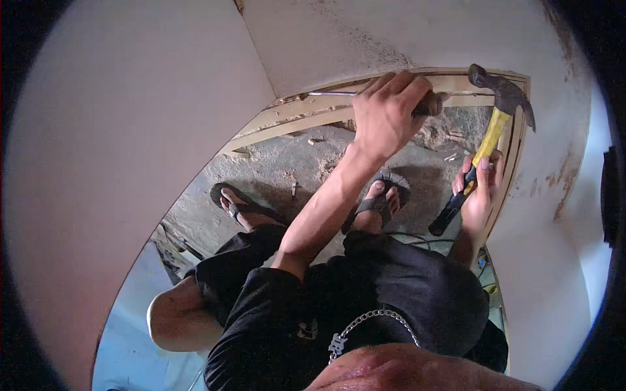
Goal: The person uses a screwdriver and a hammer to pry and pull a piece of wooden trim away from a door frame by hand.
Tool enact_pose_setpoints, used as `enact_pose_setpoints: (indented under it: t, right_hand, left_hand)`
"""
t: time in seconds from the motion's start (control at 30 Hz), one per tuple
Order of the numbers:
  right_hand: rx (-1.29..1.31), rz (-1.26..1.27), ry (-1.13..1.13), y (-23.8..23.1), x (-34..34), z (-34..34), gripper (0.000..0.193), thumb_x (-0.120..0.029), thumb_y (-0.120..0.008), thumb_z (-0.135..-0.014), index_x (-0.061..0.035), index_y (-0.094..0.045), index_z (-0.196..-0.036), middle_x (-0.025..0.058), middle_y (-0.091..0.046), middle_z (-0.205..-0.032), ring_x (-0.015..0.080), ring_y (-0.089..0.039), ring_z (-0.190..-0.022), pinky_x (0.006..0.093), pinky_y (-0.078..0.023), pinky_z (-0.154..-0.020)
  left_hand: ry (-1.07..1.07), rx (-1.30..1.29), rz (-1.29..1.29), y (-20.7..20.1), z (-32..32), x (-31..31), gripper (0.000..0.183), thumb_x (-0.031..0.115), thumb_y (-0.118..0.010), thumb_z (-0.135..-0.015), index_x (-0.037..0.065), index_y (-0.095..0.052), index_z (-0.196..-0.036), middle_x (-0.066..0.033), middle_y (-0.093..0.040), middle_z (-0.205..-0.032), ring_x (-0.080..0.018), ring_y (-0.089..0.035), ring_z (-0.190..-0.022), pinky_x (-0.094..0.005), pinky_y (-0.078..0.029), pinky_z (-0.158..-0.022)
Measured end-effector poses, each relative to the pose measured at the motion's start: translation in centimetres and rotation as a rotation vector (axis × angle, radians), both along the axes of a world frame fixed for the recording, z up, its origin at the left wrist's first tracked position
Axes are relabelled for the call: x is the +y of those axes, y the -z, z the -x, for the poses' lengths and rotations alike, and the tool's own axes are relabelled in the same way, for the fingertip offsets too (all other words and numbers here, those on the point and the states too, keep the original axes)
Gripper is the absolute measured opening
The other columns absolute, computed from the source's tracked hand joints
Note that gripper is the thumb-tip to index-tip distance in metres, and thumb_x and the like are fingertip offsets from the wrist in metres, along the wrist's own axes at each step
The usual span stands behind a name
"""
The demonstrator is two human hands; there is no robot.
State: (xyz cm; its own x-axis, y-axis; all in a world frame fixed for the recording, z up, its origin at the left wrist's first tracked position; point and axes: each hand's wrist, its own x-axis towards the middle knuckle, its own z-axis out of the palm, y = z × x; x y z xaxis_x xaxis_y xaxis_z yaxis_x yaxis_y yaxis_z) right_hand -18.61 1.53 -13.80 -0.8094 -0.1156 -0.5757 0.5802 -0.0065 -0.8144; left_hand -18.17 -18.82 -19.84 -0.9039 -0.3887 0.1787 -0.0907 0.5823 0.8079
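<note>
My left hand [389, 111] is wrapped round the handle of a chisel [331, 93]. The thin metal blade points left along the pale wooden door frame [274, 120], its tip at a rough, cut edge. On the right side of my fist the brown butt end of the handle sticks out. My right hand [481, 186] grips a claw hammer [501, 91] by its yellow and black handle. The dark hammer head is raised to the right of the chisel's butt, apart from it, with its striking face toward the left and the claw toward the right.
White panels [130, 117] stand at the left and far side. A concrete floor [306, 156] with wood chips and scraps lies below. My sandalled feet [385, 199] are on it. A dark cable [420, 241] runs behind my right foot.
</note>
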Motion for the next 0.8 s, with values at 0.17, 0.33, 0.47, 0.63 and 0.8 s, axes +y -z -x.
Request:
enact_pose_setpoints:
  t: [0.17, 0.33, 0.47, 0.63, 0.8]
  right_hand:
    - [0.045, 0.008, -0.022, 0.7, -0.3, 1.0, 0.021, -0.026, -0.053, -0.101, -0.0093, -0.042, -0.109, 0.0088, -0.053, -0.084, 0.0126, -0.049, -0.053, 0.0252, -0.04, -0.046]
    - [-0.01, 0.022, -0.008, 1.2, 0.1, 1.3, 0.019, -0.026, -0.052, -0.101, -0.0097, -0.043, -0.107, 0.0053, -0.048, -0.08, 0.0101, -0.045, -0.051, 0.0232, -0.037, -0.044]
    - [0.017, 0.021, -0.024, 1.6, 0.4, 0.9, 0.015, -0.024, -0.049, -0.103, -0.0104, -0.044, -0.106, 0.005, -0.048, -0.08, 0.0083, -0.045, -0.052, 0.0216, -0.036, -0.043]
    - [0.011, 0.003, -0.037, 1.8, 0.0, 0.2, 0.02, -0.027, -0.051, -0.102, -0.0094, -0.042, -0.106, 0.0054, -0.049, -0.078, 0.0103, -0.045, -0.05, 0.023, -0.037, -0.043]
    - [0.024, -0.007, -0.086, 2.1, -0.1, -0.2, 0.017, -0.024, -0.048, -0.103, -0.0091, -0.043, -0.106, 0.0048, -0.048, -0.08, 0.0085, -0.043, -0.049, 0.0223, -0.036, -0.042]
  left_hand:
    - [-0.05, -0.077, 0.016, 1.2, 1.4, -0.3, 0.019, 0.025, -0.074, -0.077, 0.011, -0.063, -0.081, -0.0057, -0.064, -0.076, -0.027, -0.066, -0.072, -0.0387, -0.05, -0.061]
    - [0.03, -0.111, 0.043, 1.1, 1.3, -1.2, 0.025, 0.03, -0.078, -0.078, 0.009, -0.066, -0.074, -0.0062, -0.062, -0.062, -0.026, -0.061, -0.053, -0.0376, -0.048, -0.051]
    - [0.202, -0.099, -0.001, 0.1, 0.1, -1.7, 0.026, 0.03, -0.079, -0.076, 0.009, -0.064, -0.074, -0.0051, -0.06, -0.063, -0.0237, -0.062, -0.054, -0.0364, -0.048, -0.051]
    - [0.279, 0.033, -0.054, -1.6, -1.8, -3.3, 0.03, 0.031, -0.08, -0.076, 0.009, -0.06, -0.071, -0.0034, -0.056, -0.062, -0.0196, -0.057, -0.051, -0.0333, -0.045, -0.046]
    - [0.285, -0.032, -0.051, -1.8, -2.0, -3.3, 0.033, 0.033, -0.078, -0.077, 0.009, -0.056, -0.067, -0.0044, -0.055, -0.061, -0.0212, -0.057, -0.05, -0.0354, -0.044, -0.046]
